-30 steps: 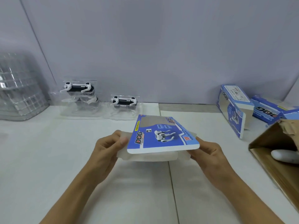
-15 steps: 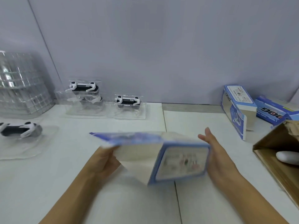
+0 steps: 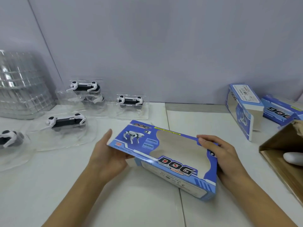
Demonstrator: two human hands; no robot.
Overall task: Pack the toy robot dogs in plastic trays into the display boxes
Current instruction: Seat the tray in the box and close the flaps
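Box edges first: blue display box (image 3: 165,154) sits tilted betw. both hands, window face up, its near-right corner lowest, close to the white table (image 3: 65,194); whether it touches, can't tell. Bare table shows in front of and left of the box, w/ a seam running under it. Right side is tighter: brown carton (image 3: 282,161) w/ an open flap crowds the table edge, something white inside it.

Writing on the box: "DOG" in big black-red letters on the front strip and again at the far corner, yellow band reads "FUNNY MOVING DOG", small tags "LIGHTING" and "MOVING" beside a printed robot dog. Fine print on the near side is too blurred to read.

Left hand (image 3: 106,154) grips the box's left end, thumb up along the edge, fingers under. Right hand (image 3: 224,156) clamps the right end, fingers curled over the window rim.

Toy dogs wait at left, well apart from the box: nearest dog in tray (image 3: 65,123), another cut off at the frame edge (image 3: 8,138), a stacked pair at the wall (image 3: 85,87), one more tray (image 3: 129,102) beside them. Clear tray stack (image 3: 21,89) far left. Two more blue boxes far right: upright one (image 3: 241,110), lying one (image 3: 280,112) reading "DOG" inverted.
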